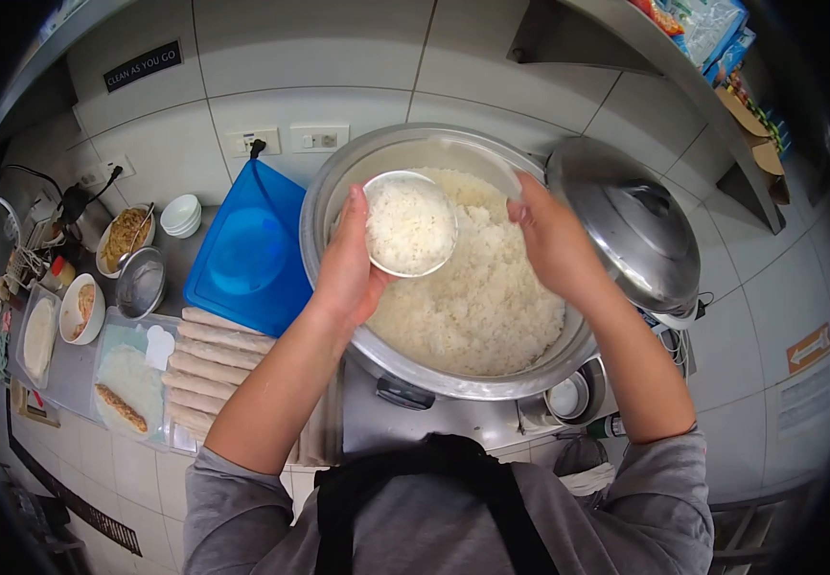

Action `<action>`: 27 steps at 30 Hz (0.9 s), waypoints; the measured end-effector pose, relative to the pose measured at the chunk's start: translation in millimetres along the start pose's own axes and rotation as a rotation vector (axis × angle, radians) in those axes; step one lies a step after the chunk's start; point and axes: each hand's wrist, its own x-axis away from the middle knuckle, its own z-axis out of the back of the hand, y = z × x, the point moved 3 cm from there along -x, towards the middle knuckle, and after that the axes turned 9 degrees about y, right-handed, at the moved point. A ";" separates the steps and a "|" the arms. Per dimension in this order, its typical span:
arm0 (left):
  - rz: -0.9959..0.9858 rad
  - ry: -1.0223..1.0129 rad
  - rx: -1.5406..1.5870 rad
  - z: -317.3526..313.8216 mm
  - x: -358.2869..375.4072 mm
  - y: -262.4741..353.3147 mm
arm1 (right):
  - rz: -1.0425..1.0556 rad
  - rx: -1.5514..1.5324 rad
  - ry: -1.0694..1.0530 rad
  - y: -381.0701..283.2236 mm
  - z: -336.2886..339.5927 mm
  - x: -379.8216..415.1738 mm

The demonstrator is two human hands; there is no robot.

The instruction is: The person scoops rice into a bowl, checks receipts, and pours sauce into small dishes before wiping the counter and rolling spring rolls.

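Observation:
My left hand [348, 254] is closed around the side of a small round bowl [454, 251] with a thin pale rim. White cooked rice [409, 225] fills that bowl up to its edge. Beneath both hands is a large metal pot [315, 206], holding a broad mass of loose rice [477, 321]. Over the pot's right side, my right hand [549, 225] grips a pale, partly see-through rice paddle [482, 163]. Its blade, smeared by motion, points left over the rice behind the bowl.
A domed metal lid [631, 225] leans right of the pot. To the left are a blue plastic lid [286, 278], several pale wrapped rolls [199, 374], a metal bowl [141, 283] and a wrapper with brown filling [121, 407]. A shelf [616, 29] overhangs at upper right.

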 end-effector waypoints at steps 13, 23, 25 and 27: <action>0.090 -0.094 0.001 -6.1 9.6 3.9 | 0.301 0.164 0.125 -9.5 -13.7 -21.2; -0.122 -0.218 0.119 -5.4 17.9 10.9 | -0.360 -0.362 -0.022 -8.5 -22.6 -6.8; -0.170 -0.220 0.141 -5.7 18.1 12.6 | 0.029 0.105 0.267 -25.9 -32.2 10.9; -0.193 -0.198 0.167 -3.0 20.8 6.5 | 0.156 0.347 0.241 -48.9 -26.7 18.6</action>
